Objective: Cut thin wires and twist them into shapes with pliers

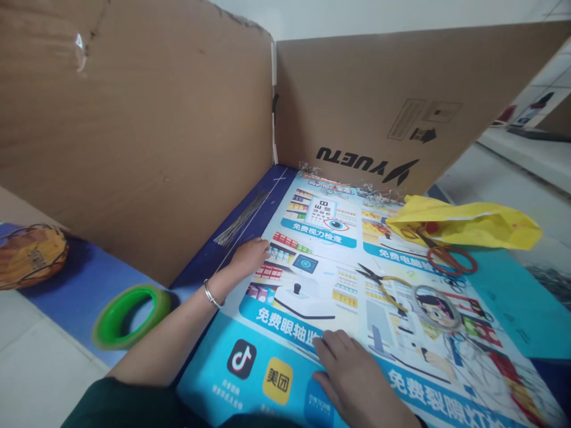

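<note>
My left hand [250, 257], with a silver bracelet [213, 294] at the wrist, is at the left edge of a printed poster [285, 324]. Its fingers are curled together, and I cannot make out what, if anything, they hold. Just beyond it, a bundle of thin wires [241, 220] lies on the blue surface. Low over the poster is my right hand [350, 371], thumb apart from the loosely bent fingers, with nothing visible in it. To its upper right lie pliers with yellow handles [386, 282] and a roll of clear tape [455, 309].
Cardboard panels [134, 131] stand at the left and back. A green tape roll [154, 315] and a wicker basket [44, 258] sit at left. Orange-handled scissors [470, 260] lie by a yellow bag [486, 223]. Loose wire [491, 368] tangles at right; wire scraps [379, 193] line the back.
</note>
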Demonstrator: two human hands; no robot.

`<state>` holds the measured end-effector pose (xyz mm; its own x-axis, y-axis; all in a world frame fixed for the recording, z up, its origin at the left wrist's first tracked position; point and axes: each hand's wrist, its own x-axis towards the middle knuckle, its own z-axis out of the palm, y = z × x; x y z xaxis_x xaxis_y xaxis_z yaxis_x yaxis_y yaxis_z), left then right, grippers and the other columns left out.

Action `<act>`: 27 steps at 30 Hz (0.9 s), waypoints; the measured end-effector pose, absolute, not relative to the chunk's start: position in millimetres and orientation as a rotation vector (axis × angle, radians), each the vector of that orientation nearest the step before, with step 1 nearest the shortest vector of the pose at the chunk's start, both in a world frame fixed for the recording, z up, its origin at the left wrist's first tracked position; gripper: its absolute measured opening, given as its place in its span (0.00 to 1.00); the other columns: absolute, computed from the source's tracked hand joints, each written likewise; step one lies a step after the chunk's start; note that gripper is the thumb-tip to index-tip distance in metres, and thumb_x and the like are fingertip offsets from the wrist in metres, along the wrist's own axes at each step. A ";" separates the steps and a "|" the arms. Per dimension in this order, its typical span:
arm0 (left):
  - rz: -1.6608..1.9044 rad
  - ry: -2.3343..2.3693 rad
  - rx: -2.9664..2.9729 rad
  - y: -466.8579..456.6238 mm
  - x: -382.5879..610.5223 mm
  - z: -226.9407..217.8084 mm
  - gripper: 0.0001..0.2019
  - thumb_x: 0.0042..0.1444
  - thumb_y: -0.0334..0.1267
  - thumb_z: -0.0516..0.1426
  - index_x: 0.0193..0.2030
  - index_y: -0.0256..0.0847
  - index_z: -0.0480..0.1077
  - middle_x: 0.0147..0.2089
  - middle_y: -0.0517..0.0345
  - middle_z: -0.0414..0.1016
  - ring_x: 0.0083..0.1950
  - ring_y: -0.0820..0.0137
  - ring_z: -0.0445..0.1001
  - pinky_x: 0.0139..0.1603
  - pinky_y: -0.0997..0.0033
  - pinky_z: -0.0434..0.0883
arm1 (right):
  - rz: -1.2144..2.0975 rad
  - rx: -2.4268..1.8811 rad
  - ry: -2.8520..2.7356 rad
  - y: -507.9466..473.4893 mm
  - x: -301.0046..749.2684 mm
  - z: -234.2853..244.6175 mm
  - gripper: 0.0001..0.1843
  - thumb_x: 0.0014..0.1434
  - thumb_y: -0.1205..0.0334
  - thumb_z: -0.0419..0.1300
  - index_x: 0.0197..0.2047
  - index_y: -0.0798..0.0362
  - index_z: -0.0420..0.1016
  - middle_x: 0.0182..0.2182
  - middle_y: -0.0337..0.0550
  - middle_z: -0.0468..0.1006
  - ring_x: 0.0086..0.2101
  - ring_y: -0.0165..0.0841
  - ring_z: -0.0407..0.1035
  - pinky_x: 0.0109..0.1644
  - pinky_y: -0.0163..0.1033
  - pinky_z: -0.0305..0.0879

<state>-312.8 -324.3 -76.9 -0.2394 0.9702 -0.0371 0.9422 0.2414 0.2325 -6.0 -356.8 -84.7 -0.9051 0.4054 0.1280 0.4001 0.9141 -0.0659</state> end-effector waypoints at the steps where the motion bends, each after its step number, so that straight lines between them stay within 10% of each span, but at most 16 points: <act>1: 0.232 2.325 1.818 -323.6 -311.0 -78.0 0.07 0.56 0.36 0.51 0.38 0.41 0.69 0.40 0.54 0.71 0.40 0.67 0.72 0.37 0.71 0.64 | 0.038 -0.616 -2.932 -358.0 -6.5 -86.0 0.21 0.48 0.57 0.65 0.45 0.50 0.68 0.37 0.44 0.72 0.35 0.39 0.65 0.36 0.42 0.61; 27: 0.296 2.184 1.774 -309.4 -295.2 -73.5 0.13 0.57 0.43 0.48 0.31 0.41 0.70 0.32 0.56 0.76 0.34 0.67 0.72 0.30 0.73 0.59 | -0.334 -0.504 -2.952 -385.1 -22.3 -92.0 0.05 0.48 0.72 0.57 0.25 0.56 0.63 0.20 0.46 0.68 0.20 0.35 0.60 0.21 0.38 0.46</act>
